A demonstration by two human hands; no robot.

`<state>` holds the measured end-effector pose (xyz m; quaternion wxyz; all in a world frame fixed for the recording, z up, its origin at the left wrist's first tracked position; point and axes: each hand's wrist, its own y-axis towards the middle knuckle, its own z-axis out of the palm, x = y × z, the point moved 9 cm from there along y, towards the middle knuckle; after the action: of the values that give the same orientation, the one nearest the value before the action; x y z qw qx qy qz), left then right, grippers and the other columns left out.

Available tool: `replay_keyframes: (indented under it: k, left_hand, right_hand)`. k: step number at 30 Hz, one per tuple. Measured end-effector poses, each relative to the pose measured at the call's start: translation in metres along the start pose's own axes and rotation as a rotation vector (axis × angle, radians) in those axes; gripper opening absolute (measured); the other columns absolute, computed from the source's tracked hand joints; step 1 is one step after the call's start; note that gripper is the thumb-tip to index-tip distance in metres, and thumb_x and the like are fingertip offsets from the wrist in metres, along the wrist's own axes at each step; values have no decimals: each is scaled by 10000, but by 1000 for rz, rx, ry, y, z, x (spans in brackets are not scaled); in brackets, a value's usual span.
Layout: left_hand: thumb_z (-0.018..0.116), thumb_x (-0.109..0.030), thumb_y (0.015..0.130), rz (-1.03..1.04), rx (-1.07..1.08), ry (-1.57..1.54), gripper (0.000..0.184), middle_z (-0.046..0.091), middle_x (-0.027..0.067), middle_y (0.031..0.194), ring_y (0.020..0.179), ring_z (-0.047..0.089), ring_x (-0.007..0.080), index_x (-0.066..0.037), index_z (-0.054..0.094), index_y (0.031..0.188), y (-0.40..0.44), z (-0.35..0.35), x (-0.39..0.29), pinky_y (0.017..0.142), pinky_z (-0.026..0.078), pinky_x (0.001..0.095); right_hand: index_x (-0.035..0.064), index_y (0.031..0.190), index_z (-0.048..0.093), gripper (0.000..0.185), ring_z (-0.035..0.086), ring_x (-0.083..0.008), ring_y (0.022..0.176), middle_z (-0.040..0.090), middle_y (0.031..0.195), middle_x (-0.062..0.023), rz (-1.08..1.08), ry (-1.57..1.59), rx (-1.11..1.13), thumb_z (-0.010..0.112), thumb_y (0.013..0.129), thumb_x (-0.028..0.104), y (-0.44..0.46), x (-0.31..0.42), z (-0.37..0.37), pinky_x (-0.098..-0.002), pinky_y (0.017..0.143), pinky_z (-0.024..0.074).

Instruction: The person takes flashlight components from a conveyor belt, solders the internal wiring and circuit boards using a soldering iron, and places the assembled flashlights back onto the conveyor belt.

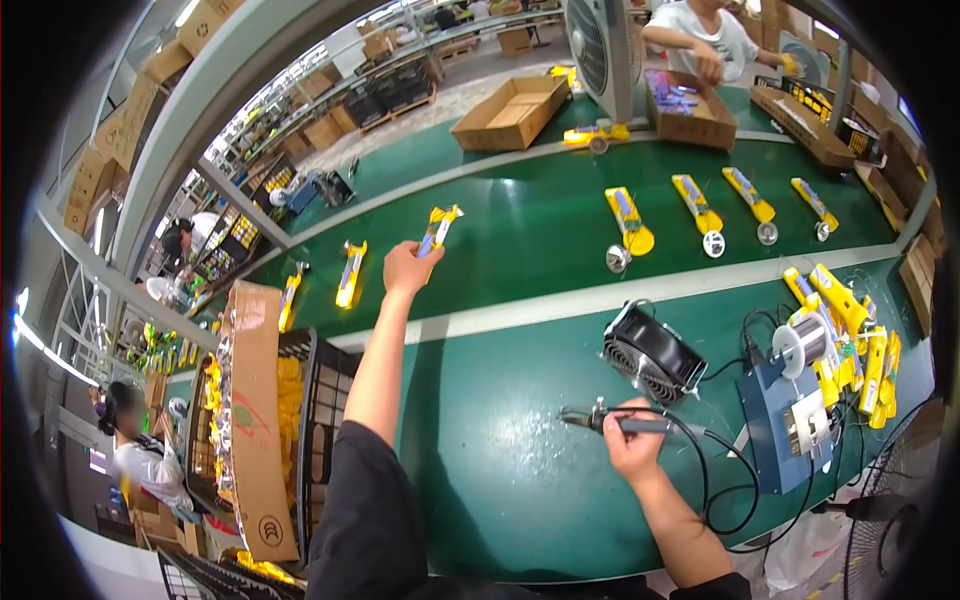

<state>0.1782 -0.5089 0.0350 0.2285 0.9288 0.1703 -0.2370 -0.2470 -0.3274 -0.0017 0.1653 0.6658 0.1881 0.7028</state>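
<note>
My left hand reaches over the green conveyor belt, its fingers closed on a yellow flashlight housing with a purple-blue part inside. In my right hand is a soldering iron, held over the green worktable with its tip pointing left. Black cables run from the iron's side towards a blue box bearing a spool of solder wire. A small black fan stands just beyond my right hand. Another yellow housing lies on the belt left of my left hand.
Several yellow housings with round reflectors lie along the belt. Yellow housings are piled at the table's right. A crate with a cardboard divider stands at left. Across the belt, a person reaches into a cardboard box.
</note>
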Motion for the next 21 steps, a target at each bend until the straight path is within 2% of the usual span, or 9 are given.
replay_keyframes:
  k: [2, 7, 10, 11, 13, 14, 16, 18, 21]
  left_hand:
    - [693, -417, 645, -6, -52, 154, 419, 616, 161, 677, 659, 605, 329, -8, 617, 695, 10, 15, 0, 572, 459, 412]
    - [703, -398, 654, -146, -55, 334, 460, 601, 205, 843, 808, 592, 356, 15, 587, 820, 2, 49, 21, 661, 466, 429]
    - [689, -443, 669, 96, -492, 526, 563, 602, 222, 930, 892, 579, 345, 16, 564, 969, -29, 12, -62, 758, 455, 411]
    - [680, -426, 691, 122, -426, 394, 589, 580, 233, 1011, 973, 551, 340, 39, 536, 1022, -24, 16, -81, 831, 422, 409]
    - [658, -426, 716, 227, -165, 52, 590, 597, 220, 983, 936, 569, 340, 47, 533, 1046, -1, 56, -108, 817, 437, 396]
    - [633, -439, 730, 120, 33, -130, 598, 616, 210, 939, 901, 586, 341, 46, 535, 1065, -4, 77, -133, 791, 454, 386]
    - [561, -553, 726, 141, 216, -123, 637, 625, 229, 884, 862, 606, 326, 59, 613, 895, -8, 123, -185, 742, 471, 368]
    - [547, -582, 709, 74, 612, 27, 653, 617, 241, 940, 893, 598, 354, 41, 631, 889, -27, 162, -236, 770, 468, 399]
    - [527, -642, 691, 70, 592, 85, 690, 628, 204, 952, 883, 608, 338, 10, 646, 882, -33, 206, -270, 745, 481, 392]
  right_hand:
    - [14, 752, 522, 102, 373, -15, 501, 486, 674, 1, 4, -28, -4, 611, 768, 61, 1, 3, -1, -180, 434, 294]
    - [30, 746, 519, 107, 355, -8, 488, 477, 618, 23, 52, 20, -22, 615, 764, 73, 2, 4, -4, -181, 430, 285]
    - [29, 745, 521, 110, 354, -6, 487, 483, 617, 25, 53, 42, -36, 616, 763, 81, 1, 2, -6, -178, 428, 282]
    - [28, 745, 521, 110, 355, -6, 486, 483, 617, 26, 53, 48, -39, 616, 763, 82, 1, 2, -7, -177, 427, 282]
    - [28, 745, 525, 105, 360, -6, 485, 488, 620, 26, 62, 67, -55, 614, 762, 81, 2, 2, -8, -177, 426, 284]
    - [27, 744, 527, 105, 362, -7, 484, 490, 618, 24, 63, 68, -61, 615, 763, 82, 1, 2, -9, -177, 425, 286]
    - [25, 741, 532, 106, 365, -7, 481, 493, 615, 21, 57, 71, -70, 617, 763, 83, 1, 1, -10, -179, 423, 289]
    - [23, 735, 537, 107, 371, -9, 478, 496, 609, 18, 22, 61, -67, 619, 763, 85, 2, 4, -10, -181, 421, 293]
    - [20, 726, 542, 113, 380, -13, 473, 499, 602, 12, 10, 60, -65, 624, 763, 90, 1, 3, -12, -184, 419, 299]
